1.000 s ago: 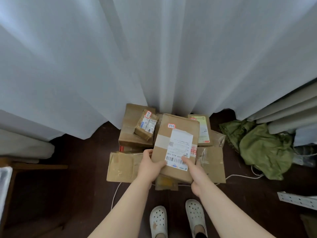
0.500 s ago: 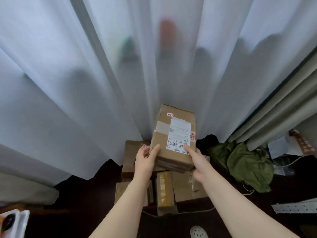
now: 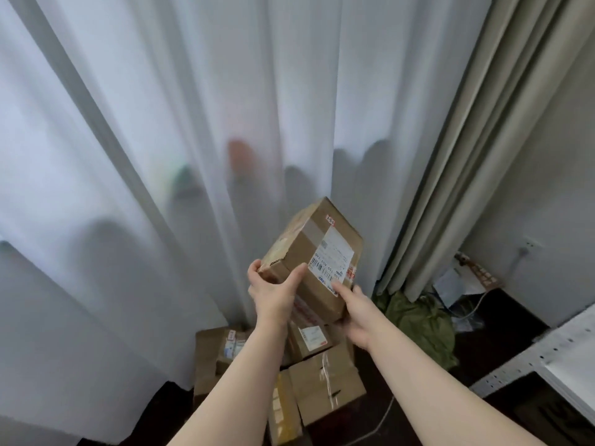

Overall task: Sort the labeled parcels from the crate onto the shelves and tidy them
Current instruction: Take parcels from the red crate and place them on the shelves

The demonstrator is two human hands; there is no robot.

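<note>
Overhead, tilted brown parcel [image 3: 314, 252], white barcode label [image 3: 331, 260]

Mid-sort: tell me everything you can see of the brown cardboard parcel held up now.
The brown cardboard parcel is a closed rectangular box, tilted, far end raised, held in the air above a pile of other cardboard parcels. A white barcoded shipping label covers part of its top face, a small red-edged sticker sits near the far edge, and a pale tape band crosses it. The left hand grips its near left corner; the right hand holds its near right end.
</note>
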